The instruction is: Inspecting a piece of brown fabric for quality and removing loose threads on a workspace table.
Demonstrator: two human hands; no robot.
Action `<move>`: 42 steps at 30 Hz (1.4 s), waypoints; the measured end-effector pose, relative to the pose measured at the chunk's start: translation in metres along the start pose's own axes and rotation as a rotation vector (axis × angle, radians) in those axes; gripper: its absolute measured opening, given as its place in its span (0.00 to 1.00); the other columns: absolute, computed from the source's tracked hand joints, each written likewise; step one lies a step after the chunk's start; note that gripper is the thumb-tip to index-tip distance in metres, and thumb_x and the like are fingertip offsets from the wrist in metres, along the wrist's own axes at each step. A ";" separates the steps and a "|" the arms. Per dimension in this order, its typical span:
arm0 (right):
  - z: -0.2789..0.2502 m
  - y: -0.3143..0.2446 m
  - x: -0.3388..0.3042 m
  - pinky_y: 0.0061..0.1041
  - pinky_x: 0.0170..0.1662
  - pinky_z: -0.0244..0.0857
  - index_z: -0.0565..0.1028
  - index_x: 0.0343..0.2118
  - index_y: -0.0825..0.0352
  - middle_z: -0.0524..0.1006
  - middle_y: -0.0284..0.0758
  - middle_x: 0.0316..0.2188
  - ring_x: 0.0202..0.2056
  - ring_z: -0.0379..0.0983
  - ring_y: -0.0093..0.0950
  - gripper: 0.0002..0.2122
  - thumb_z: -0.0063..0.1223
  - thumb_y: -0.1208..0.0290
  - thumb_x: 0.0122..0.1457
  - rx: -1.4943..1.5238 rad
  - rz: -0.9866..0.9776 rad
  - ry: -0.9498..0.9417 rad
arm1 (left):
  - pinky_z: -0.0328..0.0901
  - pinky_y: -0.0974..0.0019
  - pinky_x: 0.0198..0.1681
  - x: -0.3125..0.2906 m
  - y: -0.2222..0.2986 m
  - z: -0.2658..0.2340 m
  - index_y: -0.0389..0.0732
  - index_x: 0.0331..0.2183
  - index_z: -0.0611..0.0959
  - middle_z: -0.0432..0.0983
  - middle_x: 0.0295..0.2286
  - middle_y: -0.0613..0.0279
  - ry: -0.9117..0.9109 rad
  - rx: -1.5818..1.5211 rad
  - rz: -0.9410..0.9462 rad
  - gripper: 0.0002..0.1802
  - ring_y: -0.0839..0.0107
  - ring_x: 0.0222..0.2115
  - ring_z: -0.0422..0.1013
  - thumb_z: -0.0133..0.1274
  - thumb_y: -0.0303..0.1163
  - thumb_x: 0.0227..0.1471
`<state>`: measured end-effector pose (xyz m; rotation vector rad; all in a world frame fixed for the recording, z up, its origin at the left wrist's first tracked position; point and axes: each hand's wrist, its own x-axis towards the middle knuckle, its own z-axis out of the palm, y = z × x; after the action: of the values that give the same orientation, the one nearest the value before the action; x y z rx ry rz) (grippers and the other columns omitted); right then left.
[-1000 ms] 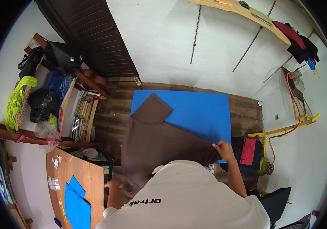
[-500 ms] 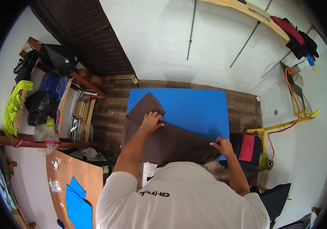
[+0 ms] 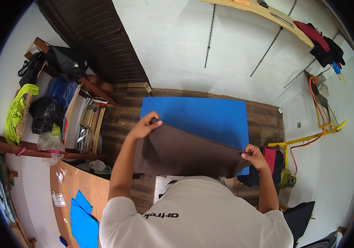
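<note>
A dark brown piece of fabric (image 3: 187,151) is stretched between my two hands over the near part of a blue tabletop (image 3: 197,113). My left hand (image 3: 146,125) pinches its upper left corner, with a bit of bunched cloth showing between thumb and fingers. At the upper right corner, my right hand (image 3: 253,157) grips the edge between thumb and fingers. The top edge runs taut and slopes down toward the right. The lower part of the cloth drops toward my body, and my torso hides its bottom edge.
At lower left is a wooden table (image 3: 94,186) with blue cut pieces (image 3: 82,219). Shelving on the left holds bags and a lime-green cloth (image 3: 18,111). Right of the blue table are dark and red fabric (image 3: 268,161), a yellow metal frame (image 3: 305,139) and an orange hose (image 3: 316,99).
My left hand has gone from lying on the cloth to holding its corner, farther left. My right hand has shifted slightly right. The cloth's folded far corner is off the tabletop, its edge now pulled straight.
</note>
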<state>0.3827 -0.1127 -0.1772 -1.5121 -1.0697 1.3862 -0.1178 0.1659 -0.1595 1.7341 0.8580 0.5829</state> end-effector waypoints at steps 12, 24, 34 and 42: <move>0.041 -0.122 -0.008 0.23 0.36 0.68 0.77 0.35 0.68 0.75 0.28 0.29 0.32 0.72 0.21 0.05 0.63 0.78 0.58 -1.485 -0.353 0.482 | 0.61 0.57 0.32 -0.056 0.084 0.021 0.41 0.33 0.78 0.70 0.24 0.58 0.370 0.529 0.247 0.15 0.58 0.28 0.65 0.67 0.36 0.51; 0.105 -0.354 -0.173 0.22 0.30 0.76 0.75 0.51 0.69 0.84 0.40 0.29 0.23 0.79 0.26 0.19 0.65 0.66 0.60 -0.053 -1.349 -1.080 | 0.62 0.53 0.41 -0.096 0.069 0.065 0.43 0.35 0.77 0.76 0.30 0.57 0.250 0.587 0.098 0.16 0.51 0.35 0.69 0.65 0.42 0.54; 0.139 -0.369 -0.181 0.33 0.23 0.68 0.81 0.35 0.61 0.75 0.37 0.23 0.20 0.74 0.29 0.12 0.49 0.61 0.69 0.177 -1.198 -1.280 | 0.64 0.50 0.41 -0.112 0.075 0.063 0.41 0.35 0.77 0.78 0.31 0.56 0.273 0.631 0.060 0.16 0.49 0.35 0.70 0.65 0.40 0.53; 0.138 -0.372 -0.183 0.30 0.19 0.64 0.80 0.39 0.63 0.72 0.34 0.20 0.17 0.71 0.27 0.18 0.49 0.52 0.66 0.171 -1.187 -1.232 | 0.64 0.50 0.41 -0.105 0.085 0.067 0.41 0.35 0.77 0.77 0.31 0.56 0.232 0.651 0.079 0.14 0.49 0.36 0.70 0.65 0.37 0.53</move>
<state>0.2132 -0.1652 0.2217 0.4085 -1.9714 1.2968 -0.1117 0.0285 -0.0976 2.3243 1.2415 0.6040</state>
